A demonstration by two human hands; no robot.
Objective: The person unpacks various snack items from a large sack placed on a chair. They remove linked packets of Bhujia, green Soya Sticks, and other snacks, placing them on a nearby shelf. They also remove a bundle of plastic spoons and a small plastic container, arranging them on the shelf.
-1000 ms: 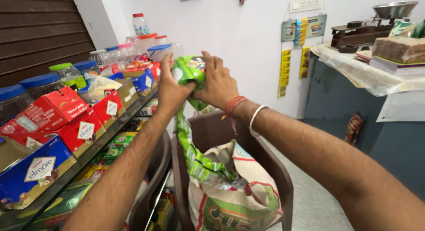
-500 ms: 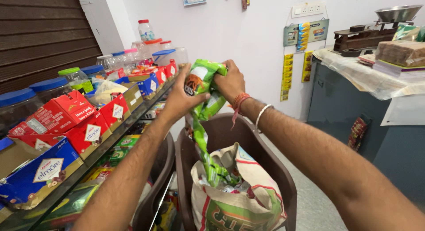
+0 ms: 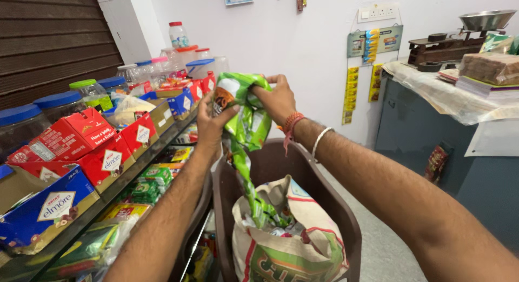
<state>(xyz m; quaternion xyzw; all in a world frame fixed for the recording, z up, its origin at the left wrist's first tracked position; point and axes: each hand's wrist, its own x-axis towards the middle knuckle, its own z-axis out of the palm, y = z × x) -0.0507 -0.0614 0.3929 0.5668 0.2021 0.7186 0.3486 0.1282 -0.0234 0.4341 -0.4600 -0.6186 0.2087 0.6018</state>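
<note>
Two hands are holding one long strip of green snack packets (image 3: 246, 125). The left hand (image 3: 212, 122) is gripping the top packet from the left side, with its fingers and thumb closed tight on it. The right hand (image 3: 278, 98) is pinching the same packet from the top right, fingers curled shut on the green wrapper. The two hands are sitting just beside each other with the packet between them.

The strip is hanging down from the hands and is running into one sack (image 3: 286, 239) with red and green print. The sack is sitting in one brown plastic chair (image 3: 330, 201), right under the hands.

On the right wrist, one red thread band (image 3: 292, 122) and one silver bangle (image 3: 320, 140) are showing.

To the left, a shelf (image 3: 135, 168) is carrying three red boxes (image 3: 81, 133) near the front and two blue boxes (image 3: 46, 203), one close by and one farther back. Jars with blue lids (image 3: 57, 101) are standing behind them. To the right, a counter (image 3: 427, 79) is carrying one weighing scale (image 3: 465, 36).
</note>
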